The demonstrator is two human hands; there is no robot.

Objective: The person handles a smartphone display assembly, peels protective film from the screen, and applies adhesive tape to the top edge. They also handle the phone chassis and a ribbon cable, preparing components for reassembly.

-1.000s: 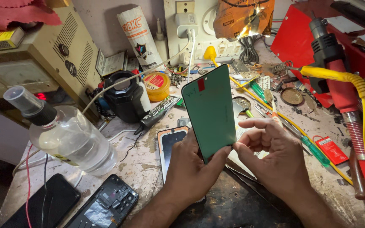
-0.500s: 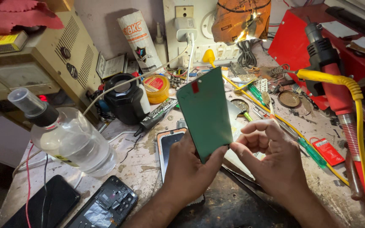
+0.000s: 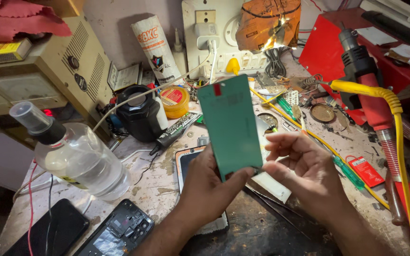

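Green-filmed phone screen panel (image 3: 230,125) upright in both hands; white-and-orange printed tube package (image 3: 156,50) behind against wall.

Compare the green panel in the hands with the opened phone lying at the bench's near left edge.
The green panel is held upright off the bench between the left hand and right hand; the opened phone lies flat, untouched. The panel shows a smooth green face with a small red tab; the phone is dark, its insides exposed. Both are flat, phone-sized rectangles.

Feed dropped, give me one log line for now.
left hand: holds green panel upright by lower edge | right hand: fingertips at panel's lower corner | phone below
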